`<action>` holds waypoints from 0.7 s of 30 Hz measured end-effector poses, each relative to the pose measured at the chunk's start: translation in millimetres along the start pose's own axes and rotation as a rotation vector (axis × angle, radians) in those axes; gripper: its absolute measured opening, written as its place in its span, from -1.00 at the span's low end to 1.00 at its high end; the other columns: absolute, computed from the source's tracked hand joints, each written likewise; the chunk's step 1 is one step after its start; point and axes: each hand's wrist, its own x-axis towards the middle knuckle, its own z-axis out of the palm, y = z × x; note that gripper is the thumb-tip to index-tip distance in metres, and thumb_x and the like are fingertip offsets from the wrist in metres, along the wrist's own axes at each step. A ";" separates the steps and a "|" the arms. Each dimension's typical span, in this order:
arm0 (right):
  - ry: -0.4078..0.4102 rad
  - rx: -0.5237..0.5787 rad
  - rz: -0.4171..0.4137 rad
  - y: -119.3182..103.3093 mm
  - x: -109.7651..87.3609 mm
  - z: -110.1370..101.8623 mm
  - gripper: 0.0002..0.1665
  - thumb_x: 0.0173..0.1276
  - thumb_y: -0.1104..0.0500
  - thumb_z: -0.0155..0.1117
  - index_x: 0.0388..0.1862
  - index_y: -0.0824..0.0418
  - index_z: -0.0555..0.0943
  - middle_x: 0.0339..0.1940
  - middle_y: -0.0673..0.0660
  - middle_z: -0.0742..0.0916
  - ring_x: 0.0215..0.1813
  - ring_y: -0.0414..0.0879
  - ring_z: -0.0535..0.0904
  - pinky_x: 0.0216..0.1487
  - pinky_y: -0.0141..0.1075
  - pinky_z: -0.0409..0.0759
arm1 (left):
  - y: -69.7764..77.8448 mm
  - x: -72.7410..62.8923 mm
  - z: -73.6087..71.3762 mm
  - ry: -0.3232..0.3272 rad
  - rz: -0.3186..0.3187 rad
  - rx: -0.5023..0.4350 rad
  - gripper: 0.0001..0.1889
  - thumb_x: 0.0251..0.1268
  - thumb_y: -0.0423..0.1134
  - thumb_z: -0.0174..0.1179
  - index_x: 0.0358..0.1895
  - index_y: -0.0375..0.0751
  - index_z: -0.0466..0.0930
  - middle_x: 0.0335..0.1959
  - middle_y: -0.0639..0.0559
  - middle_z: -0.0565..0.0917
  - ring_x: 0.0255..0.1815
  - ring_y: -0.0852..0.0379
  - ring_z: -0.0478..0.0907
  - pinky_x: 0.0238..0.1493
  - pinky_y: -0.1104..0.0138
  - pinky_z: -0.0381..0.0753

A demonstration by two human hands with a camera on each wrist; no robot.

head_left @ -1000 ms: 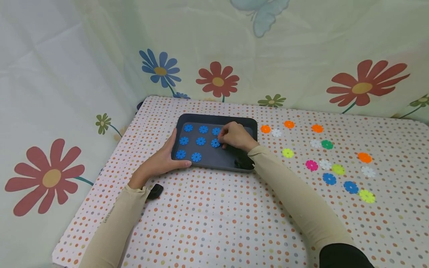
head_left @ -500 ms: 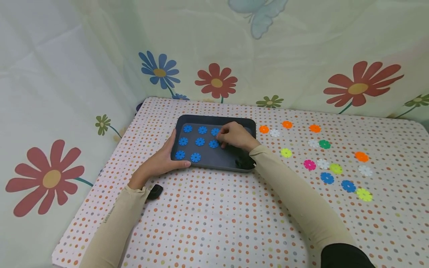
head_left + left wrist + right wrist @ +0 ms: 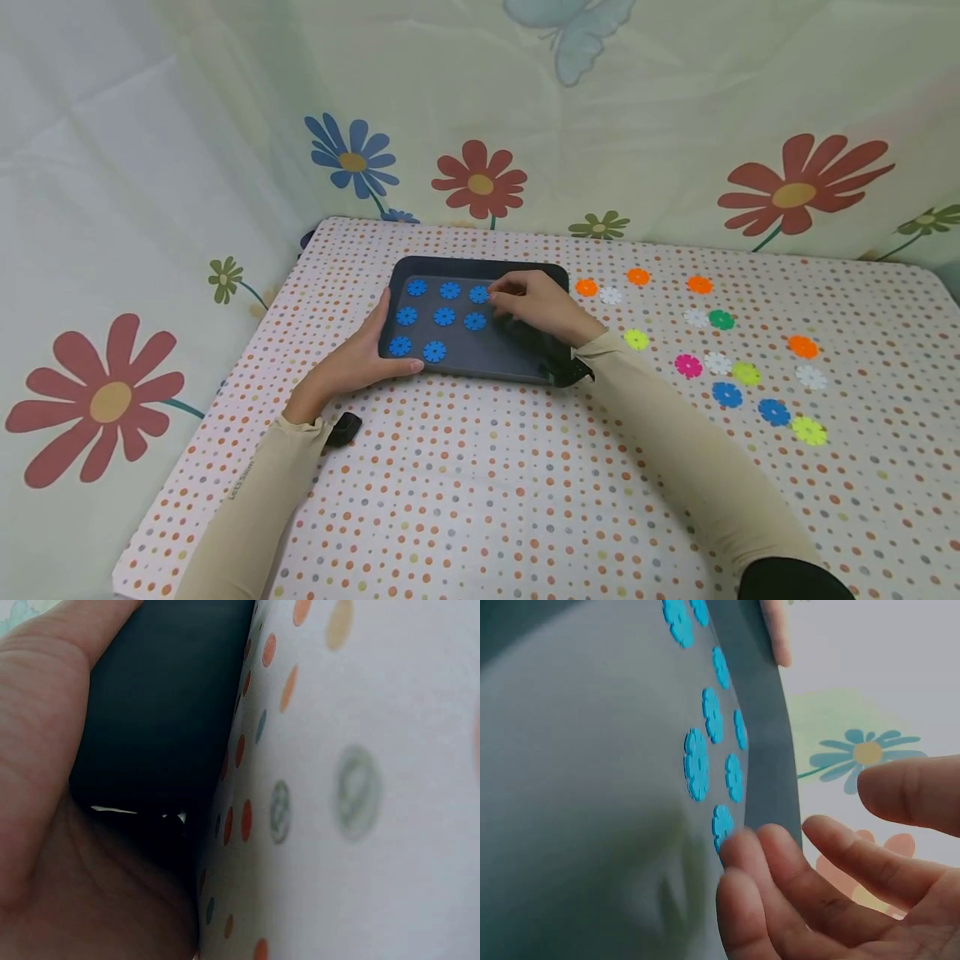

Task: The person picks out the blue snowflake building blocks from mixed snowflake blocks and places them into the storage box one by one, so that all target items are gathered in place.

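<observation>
A dark baking tray (image 3: 498,358) lies on the table, bearing several blue flower-shaped plastic discs (image 3: 444,317) set out in rows at its left and middle. My left hand (image 3: 348,360) grips the tray's left front corner, thumb along the front edge and fingers along the left side; the left wrist view shows its palm close to the tray wall (image 3: 165,690). Over the tray, my right hand (image 3: 542,307) hovers beside the rightmost disc of the back row (image 3: 478,294). In the right wrist view its thumb (image 3: 915,787) stands apart from the loosely bent fingers, with nothing held.
To the tray's right, loose discs are scattered on the dotted tablecloth (image 3: 465,483): orange (image 3: 700,285), white (image 3: 811,377), green (image 3: 722,320), pink (image 3: 687,366), yellow (image 3: 809,431) and blue (image 3: 774,412). A flower-printed curtain (image 3: 660,108) hangs behind the table.
My right hand has drawn slightly right, its fingers loosening and lifting away from the discs. The left hand keeps its hold on the tray. The discs on the tray look the same.
</observation>
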 end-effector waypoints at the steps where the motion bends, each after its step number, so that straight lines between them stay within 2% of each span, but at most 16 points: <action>1: -0.001 0.005 -0.001 0.7 -2.6 -1.0 -0.58 0.70 0.17 0.21 0.33 0.42 0.63 0.21 0.33 0.72 0.14 0.20 0.68 0.22 0.08 0.60 | 0.1 -0.2 0.2 0.001 -0.002 0.001 0.42 0.27 0.28 0.48 0.75 0.12 -0.62 0.77 0.08 -0.46 0.76 -0.06 -0.40 0.62 -0.25 -0.08; 6: 0.000 0.049 -0.008 3.7 -15.9 -7.7 -0.51 0.71 0.16 0.20 0.46 0.37 0.56 0.37 0.31 0.66 0.29 0.20 0.61 0.32 0.12 0.55 | -0.7 -1.1 0.4 0.003 -0.009 0.001 0.41 0.28 0.29 0.47 0.74 0.19 -0.63 0.77 0.08 -0.47 0.76 -0.06 -0.40 0.62 -0.25 -0.08; 21: 0.023 0.161 0.012 8.5 -49.1 -23.6 -0.38 0.72 0.15 0.19 0.63 0.33 0.37 0.54 0.31 0.53 0.49 0.25 0.50 0.49 0.11 0.41 | 2.0 -1.0 -1.3 -0.011 -0.005 0.005 0.41 0.29 0.29 0.46 0.74 0.14 -0.64 0.76 0.05 -0.48 0.76 -0.09 -0.42 0.62 -0.26 -0.09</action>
